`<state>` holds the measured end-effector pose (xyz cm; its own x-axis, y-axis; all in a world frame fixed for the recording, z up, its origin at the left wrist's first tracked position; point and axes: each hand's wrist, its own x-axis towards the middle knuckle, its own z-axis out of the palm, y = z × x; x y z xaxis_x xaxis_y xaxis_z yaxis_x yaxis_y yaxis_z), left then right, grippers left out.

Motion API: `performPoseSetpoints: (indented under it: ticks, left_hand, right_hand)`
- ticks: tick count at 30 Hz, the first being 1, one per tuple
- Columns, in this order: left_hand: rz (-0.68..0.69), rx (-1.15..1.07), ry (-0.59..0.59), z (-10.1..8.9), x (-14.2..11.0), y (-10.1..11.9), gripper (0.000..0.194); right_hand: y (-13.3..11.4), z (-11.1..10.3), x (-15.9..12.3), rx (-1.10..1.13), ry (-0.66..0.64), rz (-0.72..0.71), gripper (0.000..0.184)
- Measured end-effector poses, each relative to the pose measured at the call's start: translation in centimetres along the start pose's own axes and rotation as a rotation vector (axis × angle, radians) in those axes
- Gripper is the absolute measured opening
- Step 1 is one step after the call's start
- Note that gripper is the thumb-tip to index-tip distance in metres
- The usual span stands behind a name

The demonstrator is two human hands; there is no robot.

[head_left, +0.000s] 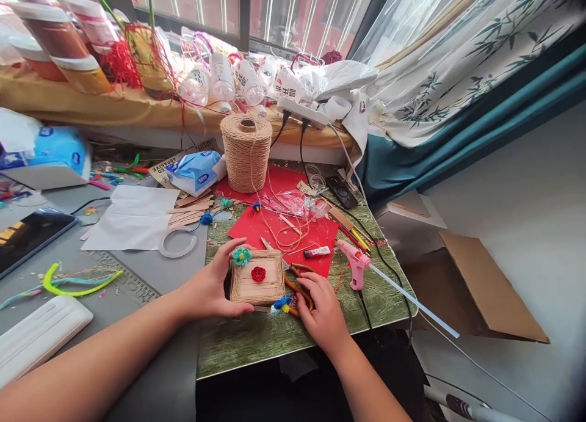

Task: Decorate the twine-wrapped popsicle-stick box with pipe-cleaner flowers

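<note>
square frame, one, pale wood slats edged in wound twine; located near the front of the green tabletop, in the left hand. red rolled flower at its centre; teal flower at its upper left corner; blue-and-yellow flower by its lower right corner, attachment cannot be told.

left hand, one: gripping the frame from its left side, thumb laid along the lower edge, fingers raised at the upper left corner; forearm enters from the lower left.

right hand, one: palm down, fingers bent over the orange handles of the scissors; whether it is closed on them cannot be told. forearm enters from the lower right. blades point away, past the frame's upper right corner.

lettering: "abrasive" on a brown sheet behind the blue tissue pack, whose own label is too small to read. bold black chinese characters on the clear bottles along the sill. small print on the white-labelled lighter, illegible.

also listed: twine spool, upright; red sheet, under the lighter; pink glue gun, right of the right hand, with a long clear stick.
</note>
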<state>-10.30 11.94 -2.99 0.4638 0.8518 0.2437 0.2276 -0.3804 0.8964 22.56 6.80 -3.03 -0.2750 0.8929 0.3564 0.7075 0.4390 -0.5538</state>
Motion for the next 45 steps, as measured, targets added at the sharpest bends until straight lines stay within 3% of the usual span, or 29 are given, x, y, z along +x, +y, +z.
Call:
performPoseSetpoints:
  ticks: [5, 8, 13, 17, 20, 23, 25, 29, 33, 36, 39, 45]
  left_hand:
    - [0.2, -0.019, 0.101, -0.6, 0.0, 0.2, 0.122]
    - [0.312, -0.046, 0.235, -2.0, 0.3, -0.1, 0.125]
    - [0.275, -0.147, 0.451, -5.1, 1.0, -0.9, 0.122]
    - [0.262, -0.098, 0.378, -6.6, 1.0, -1.2, 0.13]
    - [0.227, -0.006, 0.354, -6.2, 0.9, -0.9, 0.133]
    - [0.239, 0.029, 0.38, -5.4, 0.9, -0.9, 0.133]
    - [0.213, 0.006, 0.333, -4.9, 0.8, -1.1, 0.13]
    - [0.143, -0.022, 0.302, -3.6, 0.6, -1.1, 0.123]
    - [0.118, -0.205, 0.408, -2.0, 1.1, 0.3, 0.107]
    - [0.137, -0.211, 0.418, -2.0, 1.2, 0.8, 0.107]
    - [0.177, -0.098, 0.339, -3.2, 0.7, 0.3, 0.117]
    - [0.166, 0.183, 0.218, -4.1, 0.2, -1.0, 0.125]
  right_hand:
    - [0.1, 0.0, 0.1, 0.029, 0.005, -0.005, 0.032]
    - [0.2, -0.3, -0.2, 0.093, 0.032, 0.001, 0.03]
    - [0.3, -0.9, -0.9, 0.189, 0.166, 0.064, 0.023]
    - [0.4, -1.1, -0.9, 0.184, 0.198, 0.104, 0.02]
    - [0.0, -1.1, -1.0, 0.121, 0.168, 0.01, 0.022]
    - [-1.2, -0.7, -0.7, 0.011, 0.047, -0.191, 0.036]
    - [-2.6, -0.1, 0.0, -0.033, -0.063, -0.29, 0.044]
    - [-5.0, 2.0, 2.3, -0.077, -0.222, -0.38, 0.043]
    - [-5.5, 4.2, 4.1, -0.123, -0.334, -0.463, 0.043]
    - [-5.1, 5.0, 4.4, -0.12, -0.358, -0.461, 0.039]
    - [-4.7, 5.2, 4.3, -0.111, -0.373, -0.404, 0.033]
    - [-3.7, 3.8, 4.7, -0.126, -0.37, -0.387, 0.028]
